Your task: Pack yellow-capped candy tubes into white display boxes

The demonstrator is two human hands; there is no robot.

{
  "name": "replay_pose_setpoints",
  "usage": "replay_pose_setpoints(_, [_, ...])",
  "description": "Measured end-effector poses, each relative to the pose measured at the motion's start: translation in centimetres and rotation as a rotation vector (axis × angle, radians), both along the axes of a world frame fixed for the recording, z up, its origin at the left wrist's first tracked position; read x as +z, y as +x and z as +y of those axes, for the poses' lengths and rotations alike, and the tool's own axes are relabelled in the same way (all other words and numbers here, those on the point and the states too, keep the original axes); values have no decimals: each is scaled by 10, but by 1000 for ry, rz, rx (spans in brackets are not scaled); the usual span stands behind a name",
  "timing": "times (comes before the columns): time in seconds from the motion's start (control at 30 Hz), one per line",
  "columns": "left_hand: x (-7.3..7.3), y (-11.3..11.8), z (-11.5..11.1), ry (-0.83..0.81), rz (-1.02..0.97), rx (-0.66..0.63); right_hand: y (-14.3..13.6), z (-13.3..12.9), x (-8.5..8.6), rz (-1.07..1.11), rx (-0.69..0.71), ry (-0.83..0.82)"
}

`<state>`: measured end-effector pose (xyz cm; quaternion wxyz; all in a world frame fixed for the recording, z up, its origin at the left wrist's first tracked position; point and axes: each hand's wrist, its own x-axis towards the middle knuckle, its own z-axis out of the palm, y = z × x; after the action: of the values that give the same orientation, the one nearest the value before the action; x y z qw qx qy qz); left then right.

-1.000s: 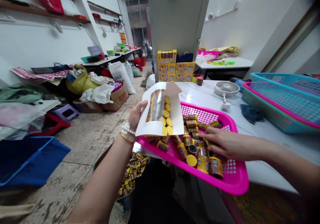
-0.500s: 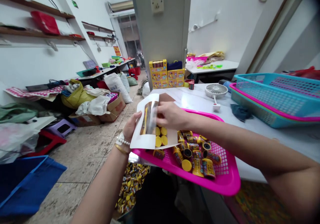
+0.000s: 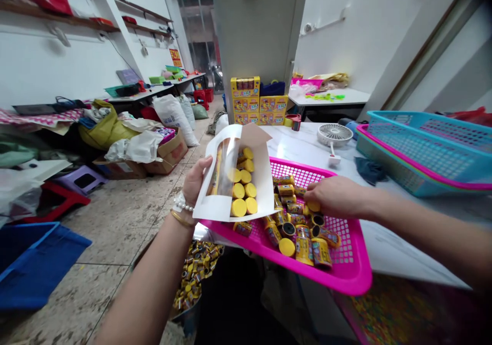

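My left hand (image 3: 197,180) grips the left side of an opened white cardboard box (image 3: 265,186) with a clear plastic window, tilted above the basket. Several small canisters with yellow caps (image 3: 245,191) stand in rows inside it. To the right, my right hand (image 3: 338,195) is down in the pink perforated basket (image 3: 307,278), fingers closed on a yellow-capped canister (image 3: 313,206); its fingertips are partly hidden. Loose printed canisters (image 3: 303,250) lie around it in the basket, some showing dark open-looking ends.
Below the table edge, a bucket holds many more canisters (image 3: 198,263). Printed yellow boxes (image 3: 246,104) are stacked at the back of the table. A small white fan (image 3: 334,135) and stacked blue and pink baskets (image 3: 423,153) stand on the right. A blue bin (image 3: 42,268) sits on the floor at left.
My right hand has left the box and moved right, down into the basket onto a canister. More yellow caps now show in the box, still in my left hand.
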<state>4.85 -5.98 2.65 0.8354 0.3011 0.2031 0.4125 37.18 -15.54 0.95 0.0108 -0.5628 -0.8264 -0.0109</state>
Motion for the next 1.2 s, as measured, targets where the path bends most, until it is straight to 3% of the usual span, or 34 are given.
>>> replay_pose_setpoints(0.1, [-2,-2,0,-9,26,-52,-19,5,10,74,102,-30])
replay_pose_setpoints(0.27, [-9,-6,3,15,98,-50,-65,35,42,877,81,284])
replay_pose_setpoints(0.33, [-10,-6,3,20,122,-50,-89,49,44,1057,74,306])
replay_pose_setpoints(0.4, [-9,-7,3,17,125,-81,-110,63,43,1092,65,274])
replay_pose_setpoints(0.53, [-9,-6,0,-11,100,-143,-127,70,47,905,77,127])
replay_pose_setpoints(0.67, [-9,-4,-1,-10,99,-90,-89,48,58,720,-46,248])
replay_pose_setpoints(0.77, [-10,-3,4,14,67,-71,-44,28,50,200,-172,112])
replay_pose_setpoints(0.87, [-13,-5,9,24,58,-97,-15,15,23,-224,-235,-113])
replay_pose_setpoints(1.0, [-13,-8,9,14,101,-129,-14,14,-7,-234,-182,-112])
replay_pose_setpoints(1.2, [-8,-6,1,-63,71,-54,-5,15,-8,-95,-66,-189])
